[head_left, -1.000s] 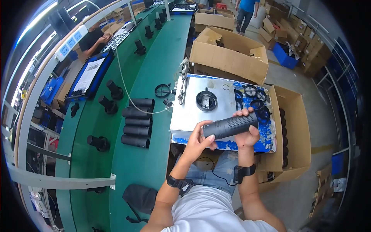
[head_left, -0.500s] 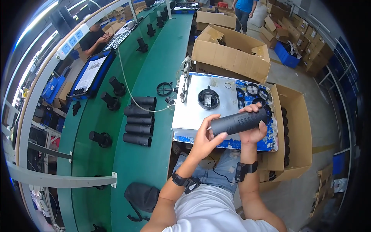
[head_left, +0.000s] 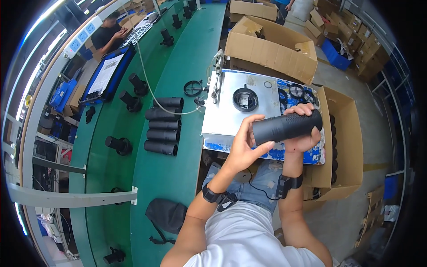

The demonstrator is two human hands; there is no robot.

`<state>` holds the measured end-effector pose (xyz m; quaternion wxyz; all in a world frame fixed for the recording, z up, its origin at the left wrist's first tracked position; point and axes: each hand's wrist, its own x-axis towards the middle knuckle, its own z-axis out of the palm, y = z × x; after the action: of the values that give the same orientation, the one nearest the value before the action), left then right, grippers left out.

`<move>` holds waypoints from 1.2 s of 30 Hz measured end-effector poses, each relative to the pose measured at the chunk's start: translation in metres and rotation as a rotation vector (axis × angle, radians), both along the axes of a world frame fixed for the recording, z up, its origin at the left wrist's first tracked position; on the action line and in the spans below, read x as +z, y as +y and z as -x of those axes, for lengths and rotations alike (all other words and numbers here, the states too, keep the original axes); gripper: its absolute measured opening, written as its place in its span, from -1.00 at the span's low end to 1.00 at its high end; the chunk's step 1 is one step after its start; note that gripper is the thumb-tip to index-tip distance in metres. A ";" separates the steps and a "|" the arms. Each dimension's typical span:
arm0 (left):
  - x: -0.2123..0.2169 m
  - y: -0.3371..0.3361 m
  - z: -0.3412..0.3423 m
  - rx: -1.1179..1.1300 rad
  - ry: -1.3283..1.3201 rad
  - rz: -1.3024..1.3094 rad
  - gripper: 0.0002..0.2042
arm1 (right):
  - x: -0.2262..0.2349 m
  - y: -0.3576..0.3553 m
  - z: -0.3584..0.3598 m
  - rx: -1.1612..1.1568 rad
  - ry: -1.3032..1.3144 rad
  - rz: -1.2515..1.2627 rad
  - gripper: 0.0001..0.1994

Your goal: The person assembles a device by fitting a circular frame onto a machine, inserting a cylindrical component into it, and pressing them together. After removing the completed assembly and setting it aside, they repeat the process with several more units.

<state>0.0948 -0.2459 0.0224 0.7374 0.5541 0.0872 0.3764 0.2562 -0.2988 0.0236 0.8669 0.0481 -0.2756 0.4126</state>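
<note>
Between my hands a black plastic cylinder [head_left: 282,128] lies nearly level, tilted up to the right, with a band of small holes toward its right part. My right hand [head_left: 302,141] grips the right end, fingers over the top and thumb below. At the left end my left hand [head_left: 248,149] holds it, fingers behind the rim and thumb along the underside. Beyond the cylinder, a metal-topped fixture [head_left: 224,118] carries a round black ring-shaped part [head_left: 245,99]. Several similar black cylinders [head_left: 162,135] lie in a row on the green bench to the left.
Black spoked rings [head_left: 296,91] lie at the fixture's right side. A cardboard box [head_left: 347,147] with black cylinders stands to the right, and another open box [head_left: 271,49] stands beyond. Black parts stand along the green bench [head_left: 178,178], which also holds a black pouch [head_left: 165,216]. Another person [head_left: 106,38] sits far left.
The view has shifted slightly, so the bench and fixture appear higher. Both hands still hold the cylinder, which sits a little further right in the picture.
</note>
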 end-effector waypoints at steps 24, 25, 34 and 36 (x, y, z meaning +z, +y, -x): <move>-0.079 0.041 -0.015 0.384 0.258 -0.065 -0.69 | -0.005 0.066 -0.039 -0.361 -0.596 0.259 -0.53; -0.090 0.047 -0.015 0.501 0.257 -0.159 -0.72 | -0.007 0.082 -0.048 -0.387 -0.590 0.299 -0.55; -0.114 0.071 0.003 0.449 0.449 -0.169 -0.82 | -0.041 0.165 -0.045 -0.593 -1.003 0.551 -0.69; -0.116 0.071 0.003 0.441 0.421 -0.097 -0.84 | -0.043 0.163 -0.044 -0.556 -0.964 0.569 -0.70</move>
<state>0.0913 -0.1752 -0.0938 0.5764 0.6221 0.3383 0.4078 0.3001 -0.1359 -0.0191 0.6988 -0.4499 -0.5173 0.2042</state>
